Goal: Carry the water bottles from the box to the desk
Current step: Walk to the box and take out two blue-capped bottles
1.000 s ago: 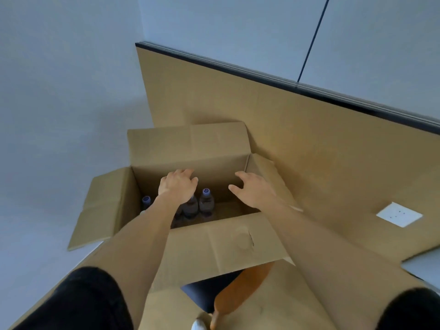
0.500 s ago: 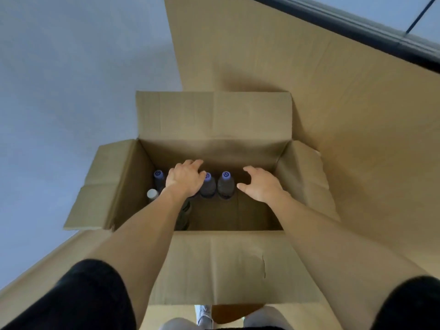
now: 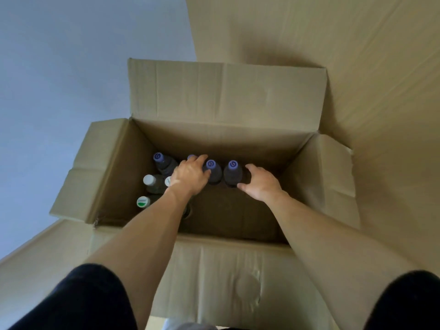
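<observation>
This is the picking-up step. The water bottles [image 3: 164,163] stand in the box [image 3: 226,103]. The left hand [image 3: 189,177] lies over some caps, fingers loose, gripping nothing. The right hand [image 3: 262,184] has wide fingers beside a purple-capped bottle [image 3: 232,173]. Next: close and lift.

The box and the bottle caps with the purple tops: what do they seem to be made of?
The box looks like brown corrugated cardboard with a matte finish: it has folded flaps, crease lines and a dented front flap. The purple caps look like smooth moulded plastic with a printed mark on top, though the picture is too soft to be sure. The bottles beneath look dark; their material is unclear.
</observation>
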Available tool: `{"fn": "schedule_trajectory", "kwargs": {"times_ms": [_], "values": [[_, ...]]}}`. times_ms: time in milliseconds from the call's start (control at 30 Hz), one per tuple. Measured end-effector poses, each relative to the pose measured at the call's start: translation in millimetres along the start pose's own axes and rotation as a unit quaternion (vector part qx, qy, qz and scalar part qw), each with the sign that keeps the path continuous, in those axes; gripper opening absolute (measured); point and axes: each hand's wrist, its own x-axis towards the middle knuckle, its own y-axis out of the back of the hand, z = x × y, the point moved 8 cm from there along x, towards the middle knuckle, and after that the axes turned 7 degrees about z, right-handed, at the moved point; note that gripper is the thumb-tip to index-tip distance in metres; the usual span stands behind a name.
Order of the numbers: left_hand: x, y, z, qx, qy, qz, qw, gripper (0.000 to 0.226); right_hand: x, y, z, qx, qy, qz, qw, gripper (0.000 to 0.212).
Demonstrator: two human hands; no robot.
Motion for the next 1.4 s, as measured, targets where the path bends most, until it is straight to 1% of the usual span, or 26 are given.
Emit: {"fn": "schedule_trajectory", "kwargs": {"times_ms": [133, 300, 400, 533, 600, 733, 833, 900, 1000, 1133, 1400], "values": [[18.6, -27.1, 10.9, -0.049, 0.012, -0.005, 0.999, 0.066, 17.3, -16.5, 10.1, 0.027, -0.019, -0.002, 0.999, 0.073], [37.7, -58.6, -1.5, -0.075, 0.051, -0.009, 0.996, 0.078, 41.4, -41.2, 14.7, 0.068, -0.016, -0.011, 0.997, 0.084], [43.0, -69.2, -5.8, -0.085, 0.055, 0.003, 0.995, 0.074, 49.7, -55.4, 11.1, 0.096, -0.001, -0.002, 0.995, 0.090], [46.6, -73.7, -4.0, -0.077, 0.038, 0.034, 0.996, 0.062, 57.1, -65.1, 12.0, 0.142, -0.003, 0.028, 0.989, 0.096], [48.8, -77.0, -4.2, -0.073, 0.035, 0.034, 0.996, 0.060, 60.8, -66.3, 12.9, 0.145, -0.003, 0.044, 0.988, 0.094], [52.3, -79.8, -9.1, -0.099, 0.038, 0.045, 0.993, 0.055, 65.4, -66.0, 11.5, 0.155, 0.000, 0.075, 0.985, 0.081], [52.0, -89.5, -14.3, -0.099, 0.048, 0.022, 0.994, 0.052, 68.3, -69.5, 11.2, 0.173, -0.012, 0.081, 0.981, 0.073], [51.2, -97.2, -17.4, -0.103, 0.057, 0.013, 0.993, 0.054, 70.5, -71.6, 12.8, 0.177, -0.021, 0.090, 0.980, 0.073], [53.5, -100.9, -19.7, -0.121, 0.068, 0.025, 0.990, 0.060, 74.3, -75.8, 11.9, 0.160, -0.007, 0.088, 0.983, 0.081], [57.5, -101.6, -16.6, -0.138, 0.071, 0.043, 0.987, 0.058, 79.1, -73.6, 15.3, 0.149, -0.005, 0.114, 0.982, 0.069], [48.7, -96.7, -5.4, -0.108, 0.050, 0.025, 0.993, 0.055, 67.0, -68.0, 26.8, 0.200, -0.018, 0.084, 0.976, 0.064]]}}
